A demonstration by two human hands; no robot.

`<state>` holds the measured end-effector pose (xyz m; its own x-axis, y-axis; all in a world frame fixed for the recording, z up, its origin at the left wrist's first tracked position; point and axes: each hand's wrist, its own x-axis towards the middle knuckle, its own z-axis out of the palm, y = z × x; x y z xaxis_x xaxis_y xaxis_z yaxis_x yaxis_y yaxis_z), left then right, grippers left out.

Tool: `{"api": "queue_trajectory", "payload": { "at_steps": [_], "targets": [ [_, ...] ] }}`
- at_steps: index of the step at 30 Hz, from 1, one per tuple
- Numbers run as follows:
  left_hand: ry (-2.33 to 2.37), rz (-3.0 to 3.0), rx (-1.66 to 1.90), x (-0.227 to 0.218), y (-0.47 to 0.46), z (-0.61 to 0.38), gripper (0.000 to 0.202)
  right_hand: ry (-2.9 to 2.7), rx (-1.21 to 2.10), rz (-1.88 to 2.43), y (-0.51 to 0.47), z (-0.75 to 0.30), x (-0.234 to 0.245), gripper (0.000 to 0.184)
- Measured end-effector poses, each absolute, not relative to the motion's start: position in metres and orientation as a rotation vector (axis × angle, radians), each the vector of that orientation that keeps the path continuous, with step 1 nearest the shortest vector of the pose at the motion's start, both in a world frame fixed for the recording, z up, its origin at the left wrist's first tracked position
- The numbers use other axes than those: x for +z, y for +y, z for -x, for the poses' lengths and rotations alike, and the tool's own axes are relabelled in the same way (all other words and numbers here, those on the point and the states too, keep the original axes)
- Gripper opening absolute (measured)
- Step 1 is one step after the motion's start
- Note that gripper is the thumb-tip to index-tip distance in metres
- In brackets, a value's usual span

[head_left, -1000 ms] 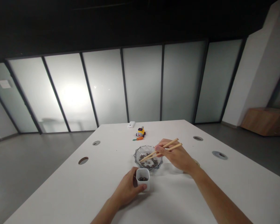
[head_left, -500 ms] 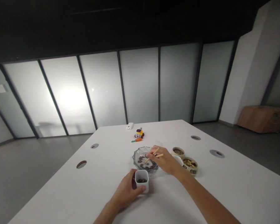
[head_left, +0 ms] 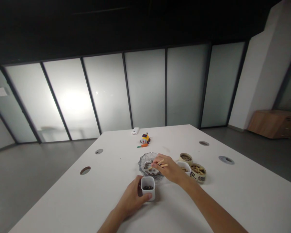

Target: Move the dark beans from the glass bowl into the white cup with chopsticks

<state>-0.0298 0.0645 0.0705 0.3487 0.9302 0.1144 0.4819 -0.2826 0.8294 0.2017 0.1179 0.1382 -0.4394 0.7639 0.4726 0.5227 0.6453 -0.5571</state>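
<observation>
The right hand (head_left: 171, 169) pinches the chopsticks (head_left: 158, 164), whose tips point left and down into the glass bowl (head_left: 142, 161), just behind the white cup (head_left: 148, 191) that the left hand (head_left: 133, 198) clasps.

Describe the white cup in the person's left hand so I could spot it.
On the long white table, look to the near side of the cut-glass bowl. The white cup stands there, gripped by the left hand. Unlike the round tan pots to the right, it is squarish and plain white, with dark bits inside.
</observation>
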Motion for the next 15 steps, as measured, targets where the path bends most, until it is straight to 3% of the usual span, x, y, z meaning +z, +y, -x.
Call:
{"api": "queue_trajectory", "payload": {
  "at_steps": [15],
  "targets": [
    [1.234,-1.886,0.795,0.071,0.0645,0.0295,0.041,-2.168,0.412,1.057,0.113,-0.1988,0.1452,0.03]
  ]
}}
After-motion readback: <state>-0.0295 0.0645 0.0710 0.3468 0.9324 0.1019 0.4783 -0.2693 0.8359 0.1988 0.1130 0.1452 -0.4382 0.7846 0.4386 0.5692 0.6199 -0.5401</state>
